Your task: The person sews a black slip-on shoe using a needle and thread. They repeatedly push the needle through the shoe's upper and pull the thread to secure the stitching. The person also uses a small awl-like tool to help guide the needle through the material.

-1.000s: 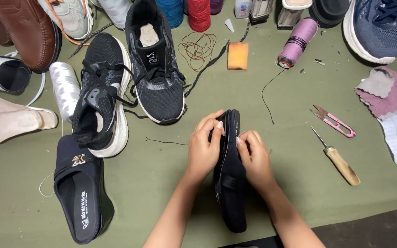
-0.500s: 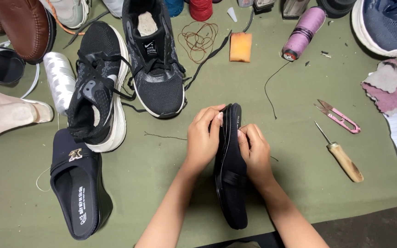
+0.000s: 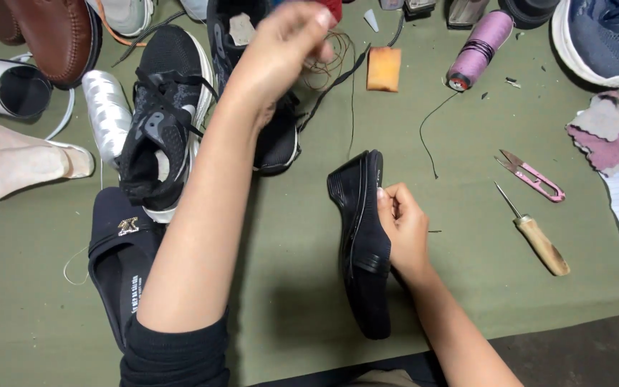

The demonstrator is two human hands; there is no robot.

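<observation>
My right hand grips a black slip-on shoe that stands on its side on the green table cover, thumb and fingers pressed against its upper edge. My left hand is raised high over the black sneakers, fingers pinched shut on a thin black thread. The thread runs down from that hand to the toe end of the shoe. My left forearm crosses the middle of the view and hides part of a black sneaker.
A black slide sandal, a black sneaker and a white spool lie at left. A wooden-handled awl and pink snips lie at right. A purple thread spool and an orange block sit behind.
My left hand has let go of the shoe and risen up and away, drawing the thread taut. My right hand still holds the shoe, which is now tilted more upright.
</observation>
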